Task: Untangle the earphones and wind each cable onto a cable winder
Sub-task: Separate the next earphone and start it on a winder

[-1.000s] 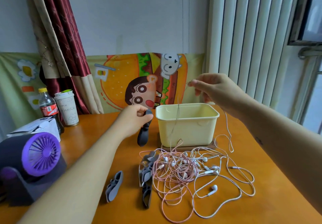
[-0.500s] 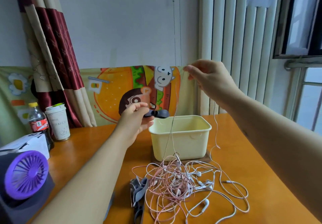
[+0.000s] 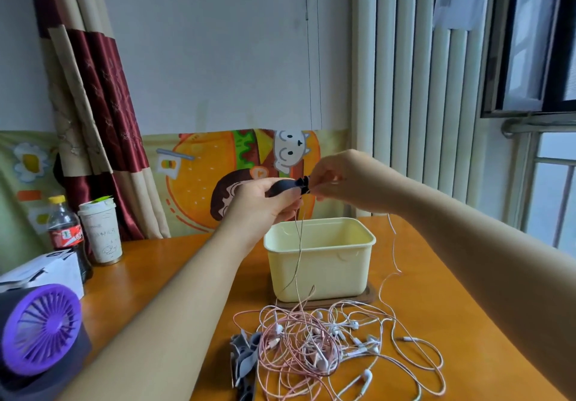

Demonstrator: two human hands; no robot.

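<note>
Our left grip (image 3: 265, 204) clasps the dark cable winder (image 3: 285, 186) above the yellow box (image 3: 321, 263); right grip (image 3: 346, 182) pinches a pink cable (image 3: 299, 244) at its tip. Cable hangs to the earphone tangle (image 3: 314, 344) on the surface (image 3: 420, 291).

A home room: red curtain (image 3: 103, 104), cartoon burger cloth (image 3: 218, 182), cola bottle (image 3: 65, 235) and little purple fan (image 3: 39, 329) on the wooden table (image 3: 149, 263).

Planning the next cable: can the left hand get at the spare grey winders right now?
Probably not yet: the left hand grips a dark winder. Otherwise the way looks free; the spare grey winders lie exposed beside its forearm.
</note>
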